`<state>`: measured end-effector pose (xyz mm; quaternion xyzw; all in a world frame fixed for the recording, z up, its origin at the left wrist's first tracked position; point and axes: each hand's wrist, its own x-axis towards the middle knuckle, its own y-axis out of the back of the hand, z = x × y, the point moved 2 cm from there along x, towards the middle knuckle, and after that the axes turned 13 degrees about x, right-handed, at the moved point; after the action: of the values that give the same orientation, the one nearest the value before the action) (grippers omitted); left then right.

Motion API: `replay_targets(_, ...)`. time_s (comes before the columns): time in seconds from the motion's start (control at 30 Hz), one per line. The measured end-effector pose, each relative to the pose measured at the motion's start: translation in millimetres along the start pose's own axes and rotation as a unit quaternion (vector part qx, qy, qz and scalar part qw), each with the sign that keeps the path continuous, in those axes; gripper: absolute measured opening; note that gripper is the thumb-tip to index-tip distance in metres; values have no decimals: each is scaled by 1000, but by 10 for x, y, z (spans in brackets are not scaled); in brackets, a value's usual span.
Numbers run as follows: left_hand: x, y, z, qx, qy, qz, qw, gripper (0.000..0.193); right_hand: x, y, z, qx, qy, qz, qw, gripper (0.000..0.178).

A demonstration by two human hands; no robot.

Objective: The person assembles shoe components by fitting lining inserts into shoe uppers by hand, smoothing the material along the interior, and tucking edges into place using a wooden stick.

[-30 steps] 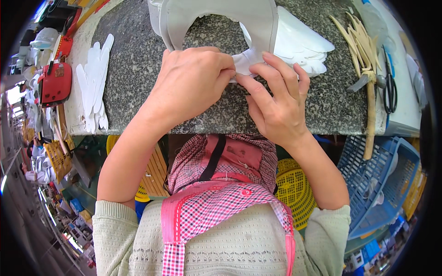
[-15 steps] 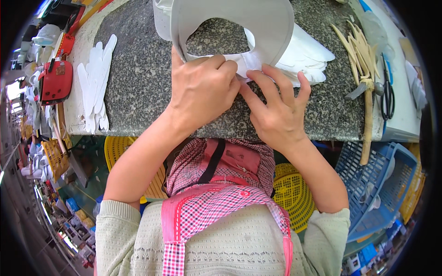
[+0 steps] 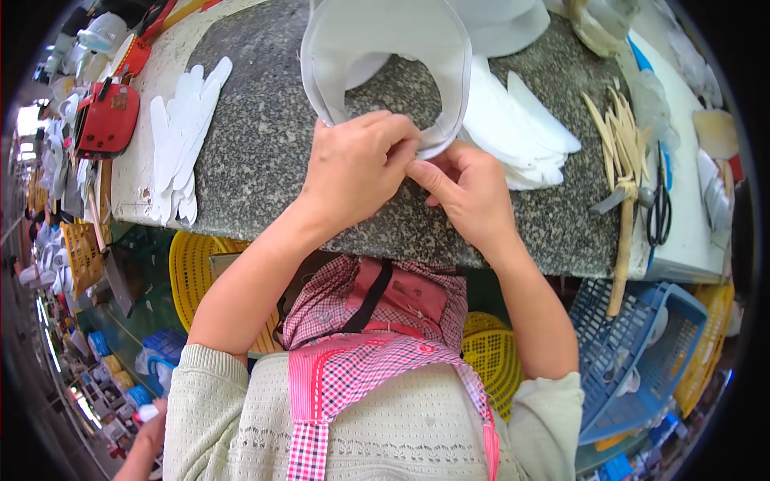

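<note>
A white, soft-looking ring-shaped piece with a wide round opening stands over the stone slab; its exact kind I cannot make out. My left hand is closed on its near edge, knuckles up and fingers curled. Against the same edge, just to the right, my right hand pinches with its thumb in front and the other fingers bent behind. The hands nearly touch, and they hide the edge between them. A pile of flat white cut pieces lies beside the ring on the right.
The speckled stone slab carries long white strips at its left, near a red box. At right lie a wooden-handled hammer, pale sticks and black scissors. Below is a blue crate. Another person's hand shows lower left.
My right hand's spread fingers have curled into a pinch on the edge. The white piece has turned, showing its opening differently. The whole view has shifted slightly.
</note>
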<state>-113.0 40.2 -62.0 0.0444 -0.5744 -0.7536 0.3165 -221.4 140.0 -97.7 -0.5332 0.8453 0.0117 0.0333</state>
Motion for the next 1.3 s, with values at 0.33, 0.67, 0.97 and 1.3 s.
replay_targets(0.33,-175,-138,-85,-47,42,147,987,3,-19,-264,51,25,-15,86,996,18)
replay_targets(0.67,-203,-119,-261,-24,31,86,996,10,-33,-307,-9,-65,-46,72,994,17)
replay_targets(0.97,-221,-72,-354,-183,117,-23,976,12,-24,-362,29,-52,-52,33,997,16)
replay_targets(1.3,-188,-111,-358,-159,205,107,960,7,72,-440,89,-280,119,106,947,24)
